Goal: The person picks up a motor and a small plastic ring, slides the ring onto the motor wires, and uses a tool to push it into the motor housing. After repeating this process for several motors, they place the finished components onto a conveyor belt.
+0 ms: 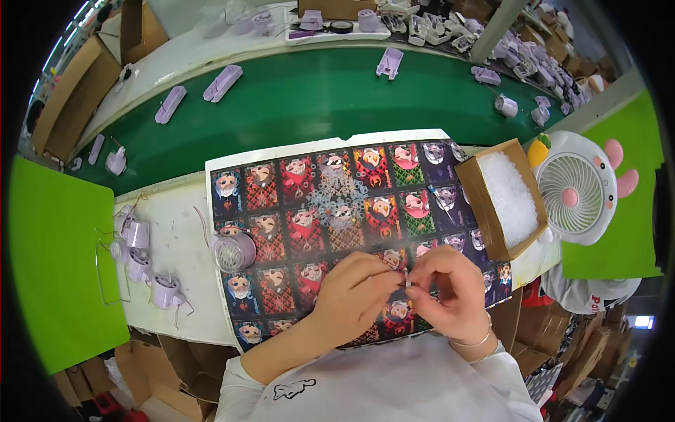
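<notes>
My left hand [355, 292] and my right hand [450, 292] meet above the near part of a printed mat [271, 243] covered with cartoon cards. Thumbs and forefingers of both are closed in a pinch around a small pale piece [408, 279], too small to name. Beyond them on the mat lies a loose pile of small clear rings [340, 200]. To the right of the pile rests a thin tool with a blue end [441, 200]. A round lilac housing [234, 252] with a wire sits at the mat's left edge, apart from my left hand.
A cardboard box [470, 184] of clear small parts stands right of the mat, beside a white rabbit-eared fan [578, 188]. Several lilac motor housings [166, 290] with wires lie at left. Behind, a green conveyor belt [302, 95] carries lilac shells [223, 84].
</notes>
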Demonstrator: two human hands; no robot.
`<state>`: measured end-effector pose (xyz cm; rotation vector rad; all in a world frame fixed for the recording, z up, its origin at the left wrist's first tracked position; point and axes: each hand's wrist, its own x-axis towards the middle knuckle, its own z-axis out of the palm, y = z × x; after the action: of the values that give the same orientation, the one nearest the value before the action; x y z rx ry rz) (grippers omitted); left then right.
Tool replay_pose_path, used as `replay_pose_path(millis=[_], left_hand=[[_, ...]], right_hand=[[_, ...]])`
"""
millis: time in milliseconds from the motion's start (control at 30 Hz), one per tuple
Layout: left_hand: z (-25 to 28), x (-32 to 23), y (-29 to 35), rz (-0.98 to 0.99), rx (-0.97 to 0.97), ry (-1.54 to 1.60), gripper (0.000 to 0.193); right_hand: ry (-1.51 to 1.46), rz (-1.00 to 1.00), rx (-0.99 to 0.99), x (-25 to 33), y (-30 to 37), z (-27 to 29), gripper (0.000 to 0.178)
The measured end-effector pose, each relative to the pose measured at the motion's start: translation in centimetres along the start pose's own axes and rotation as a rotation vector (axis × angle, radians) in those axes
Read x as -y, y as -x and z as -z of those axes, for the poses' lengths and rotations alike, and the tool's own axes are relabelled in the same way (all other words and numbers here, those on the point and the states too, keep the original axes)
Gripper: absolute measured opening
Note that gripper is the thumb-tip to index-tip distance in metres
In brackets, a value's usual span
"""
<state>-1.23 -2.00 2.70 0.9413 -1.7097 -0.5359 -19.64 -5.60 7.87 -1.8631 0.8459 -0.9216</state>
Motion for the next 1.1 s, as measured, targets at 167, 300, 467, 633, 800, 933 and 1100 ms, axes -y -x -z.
replay_pose_path(millis=[167, 300, 467, 633, 800, 933, 1100], left_hand=[[-0.8, -0.1, 0.7, -0.031, 0.012, -0.152, 0.032], [-0.9, 0.3, 0.3, -0.241, 0.029, -0.239, 0.031], [-0.8, 0.2, 0.0, -0.277, 0.063, -0.245, 0.031], [-1.0, 0.4, -0.3, -0.274, 0.084, -0.195, 0.028], [-1.4, 1.4, -0.1, 0.1, 0.18, -0.257, 0.025], [-1.9, 2.9, 1.8, 0.335, 0.158, -0.097, 0.022], [-2.3, 3.9, 2.4, 0.347, 0.103, 0.004, 0.029]], right_hand=[[0.118, 0.041, 0.059, 0.3, -0.2, 0.2, 0.023], [0.299, 0.144, 0.103, 0.6, -0.1, 0.6, 0.017], [0.342, 0.061, 0.116, 1.5, 0.3, 1.1, 0.016], [0.31, 0.014, 0.12, 1.2, 0.3, 1.4, 0.016], [0.278, -0.029, -0.134, -0.3, 0.9, 1.2, 0.015], [-0.796, -0.407, -0.318, -3.9, 0.7, 0.9, 0.01], [-0.636, -0.588, -0.162, -6.1, 1.6, -2.7, 0.019]])
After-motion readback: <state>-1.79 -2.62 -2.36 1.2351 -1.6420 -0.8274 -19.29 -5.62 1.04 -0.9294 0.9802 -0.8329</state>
